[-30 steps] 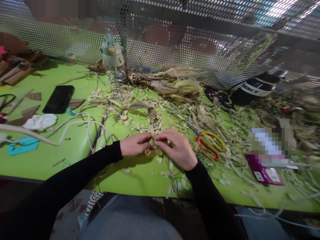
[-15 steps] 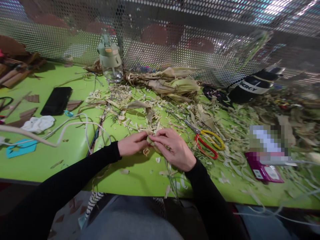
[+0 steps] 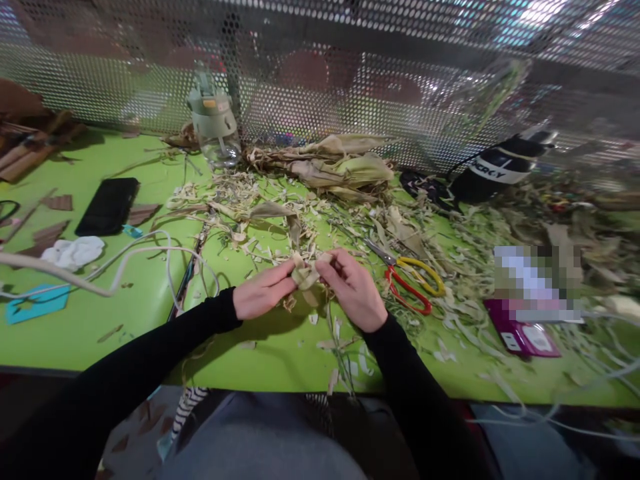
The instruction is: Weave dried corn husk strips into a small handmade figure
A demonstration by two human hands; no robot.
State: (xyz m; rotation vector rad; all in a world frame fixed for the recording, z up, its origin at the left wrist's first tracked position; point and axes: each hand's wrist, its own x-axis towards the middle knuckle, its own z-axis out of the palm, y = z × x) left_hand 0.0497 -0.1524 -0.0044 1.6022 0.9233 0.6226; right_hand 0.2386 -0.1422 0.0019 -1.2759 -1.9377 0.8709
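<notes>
Between my two hands, just above the green table [image 3: 280, 367], is a small folded piece of dried corn husk [image 3: 305, 275]. My left hand [image 3: 265, 290] pinches its left side, palm turned inward. With thumb and fingertips my right hand [image 3: 350, 285] grips the right side; some of those fingers are hidden behind the thumb. Right of my right hand lie scissors [image 3: 413, 283] with one red and one yellow handle. Husk scraps and thin strips are scattered around and beneath my hands. A bundle of dried corn husks [image 3: 345, 170] rests farther back.
A clear water bottle [image 3: 219, 137] stands by the perforated metal panel [image 3: 320, 87]. To the left lie a black phone [image 3: 109, 206], a crumpled white tissue [image 3: 74, 253] and a white cable [image 3: 120, 273]. On the right are a purple packet [image 3: 520, 333] and a black bottle [image 3: 493, 170].
My right thumb and fingers have shifted on the husk piece, so more of it shows between my hands. The view has moved slightly to the right.
</notes>
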